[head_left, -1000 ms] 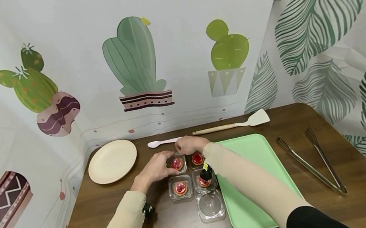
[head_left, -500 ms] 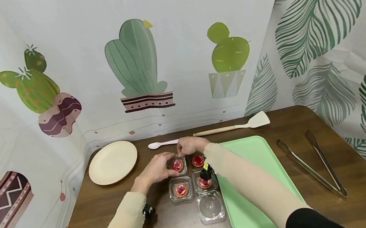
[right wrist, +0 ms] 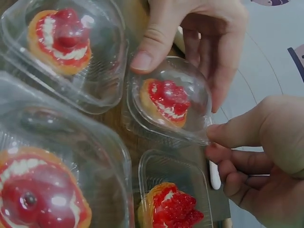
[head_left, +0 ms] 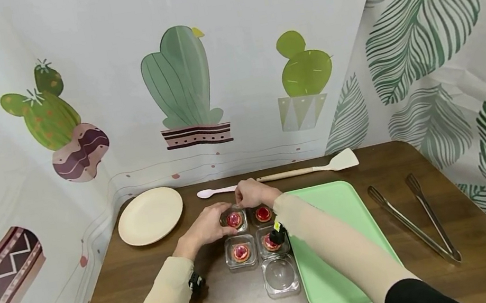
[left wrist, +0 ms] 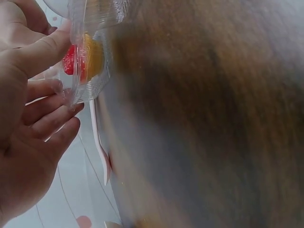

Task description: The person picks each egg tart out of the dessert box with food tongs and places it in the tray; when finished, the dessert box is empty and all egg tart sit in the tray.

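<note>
A clear plastic tart box (head_left: pixel 243 225) with a domed lid sits at the back left of a small cluster, with a red-topped tart (right wrist: pixel 167 100) inside. My left hand (head_left: pixel 208 223) holds this box, thumb on the near side and fingers on the far side. At its back right corner, my right hand (head_left: pixel 251 193) pinches the lid's rim (right wrist: pixel 202 141) between thumb and forefinger. Beside it stands another box (right wrist: pixel 148 164) with a tart (head_left: pixel 263 214), partly behind my right wrist. Two more tart boxes, one at left (head_left: pixel 229 265) and one at right (head_left: pixel 263 252), stand nearer me.
In front lies a clear box (head_left: pixel 280 277) with no tart visible in it. A green tray (head_left: pixel 333 286) is under my right forearm. Around are a cream plate (head_left: pixel 150 216), pale spoon (head_left: pixel 205 193), spatula (head_left: pixel 343 160) and metal tongs (head_left: pixel 412 227). A patterned cloth hangs behind the table.
Both hands stay at the same box with nearly the same hold. My right wrist has shifted slightly to the right, and the head view has tilted a little.
</note>
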The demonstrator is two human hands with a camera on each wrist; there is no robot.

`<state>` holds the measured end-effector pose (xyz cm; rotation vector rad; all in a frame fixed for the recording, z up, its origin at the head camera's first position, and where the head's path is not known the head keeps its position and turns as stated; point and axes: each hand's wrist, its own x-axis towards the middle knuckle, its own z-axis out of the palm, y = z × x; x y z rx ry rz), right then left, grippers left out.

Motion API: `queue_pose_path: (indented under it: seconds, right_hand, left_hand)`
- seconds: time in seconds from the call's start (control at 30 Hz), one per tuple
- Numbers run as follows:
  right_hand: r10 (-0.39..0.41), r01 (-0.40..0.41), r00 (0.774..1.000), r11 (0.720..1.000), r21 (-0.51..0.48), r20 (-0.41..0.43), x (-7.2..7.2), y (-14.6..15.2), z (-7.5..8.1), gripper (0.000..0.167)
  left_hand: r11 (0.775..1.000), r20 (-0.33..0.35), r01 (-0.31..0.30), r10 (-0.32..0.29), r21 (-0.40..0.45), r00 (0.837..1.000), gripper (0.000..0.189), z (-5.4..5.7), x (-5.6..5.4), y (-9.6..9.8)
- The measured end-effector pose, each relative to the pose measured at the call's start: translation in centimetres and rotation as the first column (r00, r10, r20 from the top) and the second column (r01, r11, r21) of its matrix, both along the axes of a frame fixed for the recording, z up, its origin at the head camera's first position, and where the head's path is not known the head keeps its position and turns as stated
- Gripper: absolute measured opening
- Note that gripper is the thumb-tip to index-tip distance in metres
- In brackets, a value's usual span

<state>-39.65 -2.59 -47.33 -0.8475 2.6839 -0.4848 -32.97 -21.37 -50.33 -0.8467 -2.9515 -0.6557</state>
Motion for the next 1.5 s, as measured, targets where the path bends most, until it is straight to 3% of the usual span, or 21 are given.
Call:
queue_pose_path:
  seconds: [0.17,0.43,0.63,0.8,1.03,1.2,1.37,1.5]
  right_hand:
    - [0.066,-0.065,0.995,0.998,0.028,-0.071,0.2,0.0,-0.1,0.012]
    - [0.167,-0.163,0.969,0.986,0.038,-0.180,0.8,-0.2,0.2,0.007]
    - [0.217,-0.206,0.969,0.973,0.106,-0.114,0.6,-0.5,0.4,0.006]
    - [0.204,-0.195,0.977,0.973,0.121,-0.058,0.2,-0.5,0.3,0.006]
    - [0.221,-0.209,0.973,0.967,0.149,-0.070,0.5,-0.5,0.6,0.009]
    - [0.267,-0.246,0.962,0.943,0.222,-0.066,0.6,-0.7,0.6,0.008]
    - [0.176,-0.180,0.984,0.971,0.159,0.037,0.1,-0.7,0.7,0.012]
    - [0.098,-0.109,0.989,0.990,0.095,0.112,-0.3,-0.7,0.4,0.017]
  left_hand:
    - [1.000,-0.011,-0.010,0.010,-0.008,1.000,0.074,0.1,-0.1,-0.1]
    - [0.999,-0.017,-0.014,0.014,-0.030,1.000,0.074,0.3,-0.3,-0.2]
    - [0.999,-0.022,-0.007,0.006,-0.040,1.000,0.075,0.3,-0.4,-0.1]
    - [0.999,-0.024,-0.004,0.003,-0.046,1.000,0.076,0.2,-0.4,0.0]
    - [0.999,-0.008,-0.017,0.017,-0.044,1.000,0.075,0.3,-0.2,0.1]
    - [0.998,0.000,-0.019,0.019,-0.053,1.000,0.076,0.4,-0.2,0.2]
    - [0.998,0.007,-0.014,0.014,-0.053,1.000,0.076,0.3,-0.1,0.3]
    - [0.999,0.002,-0.021,0.021,-0.044,1.000,0.074,0.1,-0.1,0.3]
